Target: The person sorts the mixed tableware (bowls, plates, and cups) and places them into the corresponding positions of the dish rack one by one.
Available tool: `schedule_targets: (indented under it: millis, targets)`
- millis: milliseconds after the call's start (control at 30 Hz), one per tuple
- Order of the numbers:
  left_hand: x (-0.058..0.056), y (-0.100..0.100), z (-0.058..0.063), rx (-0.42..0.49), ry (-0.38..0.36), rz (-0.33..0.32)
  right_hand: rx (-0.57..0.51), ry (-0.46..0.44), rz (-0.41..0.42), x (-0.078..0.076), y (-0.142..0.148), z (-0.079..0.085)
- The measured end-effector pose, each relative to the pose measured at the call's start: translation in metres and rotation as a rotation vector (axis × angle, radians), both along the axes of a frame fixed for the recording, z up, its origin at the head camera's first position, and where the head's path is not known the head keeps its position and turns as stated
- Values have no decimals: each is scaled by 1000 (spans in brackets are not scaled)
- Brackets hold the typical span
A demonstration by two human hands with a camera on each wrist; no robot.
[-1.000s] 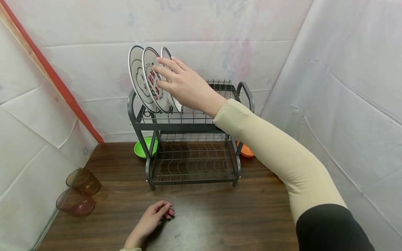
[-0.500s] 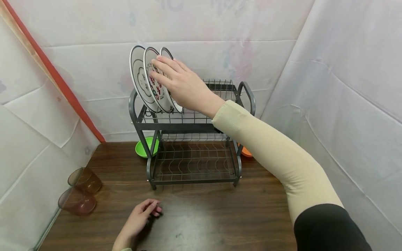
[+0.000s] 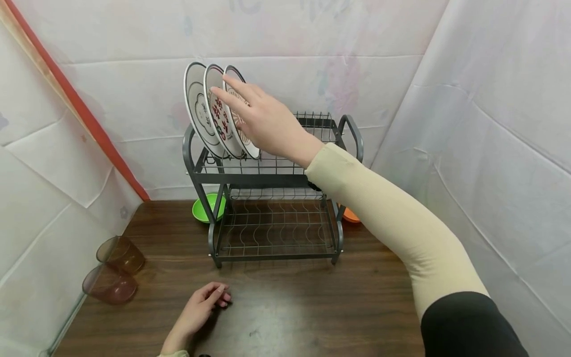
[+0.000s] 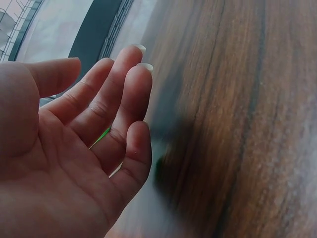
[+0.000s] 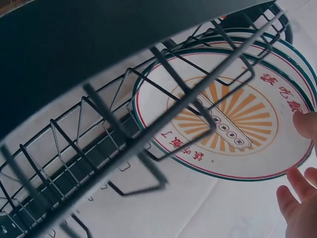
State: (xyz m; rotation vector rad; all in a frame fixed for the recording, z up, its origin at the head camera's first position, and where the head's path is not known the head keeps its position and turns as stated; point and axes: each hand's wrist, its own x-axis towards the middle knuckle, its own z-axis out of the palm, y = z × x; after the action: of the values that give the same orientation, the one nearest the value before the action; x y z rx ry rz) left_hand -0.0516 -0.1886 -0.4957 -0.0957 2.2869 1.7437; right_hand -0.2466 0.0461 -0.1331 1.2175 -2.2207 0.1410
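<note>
Three white plates lean at the left of a dark dish rack's (image 3: 254, 179) upper tier. The rightmost plate (image 5: 265, 134) has an orange ray pattern; red lettering shows on the middle plate (image 3: 215, 82), a dark outline on the left plate (image 3: 194, 89). My right hand (image 3: 273, 121) is beside the rightmost plate, fingers spread and extended over its upper right. In the right wrist view its thumb overlaps that plate's edge, the other fingertips right at the rim. Loosely curled, my left hand (image 3: 196, 310) rests on the table with nothing in it.
A green bowl (image 3: 201, 210) sits behind the rack's left leg and an orange bowl (image 3: 351, 215) by its right leg. Two tinted cups, brown (image 3: 121, 255) and pink (image 3: 109, 286), stand at the left table edge. The lower tier (image 3: 276, 233) is bare wire.
The rightmost plate has tipped slightly left, closer to the middle one. My right fingers have spread, showing more of its face. My left hand has shifted left along the table.
</note>
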Motion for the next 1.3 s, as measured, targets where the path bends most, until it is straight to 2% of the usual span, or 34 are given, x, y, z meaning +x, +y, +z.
schedule_targets:
  millis: [133,367,467,667,833,1067,1167,1300]
  targets:
    - [-2,5,1,-2,12,-28,-26,-42,-36,4,6,4]
    - [-4,27,-2,29,38,-184,-84,-162,-78,12,22,4]
    - [-4,38,-2,36,46,-226,-132,-210,-87,17,30,5]
    - [-4,54,-2,54,75,-296,-232,-224,-19,32,52,0]
    - [-2,61,-1,68,79,-326,-328,-188,51,57,74,-17]
    - [1,69,1,90,76,-352,-509,-121,145,96,96,-52]
    - [1,74,2,100,72,-365,-557,-118,141,112,104,-69]
    - [0,78,3,117,74,-385,-617,-160,102,132,114,-96]
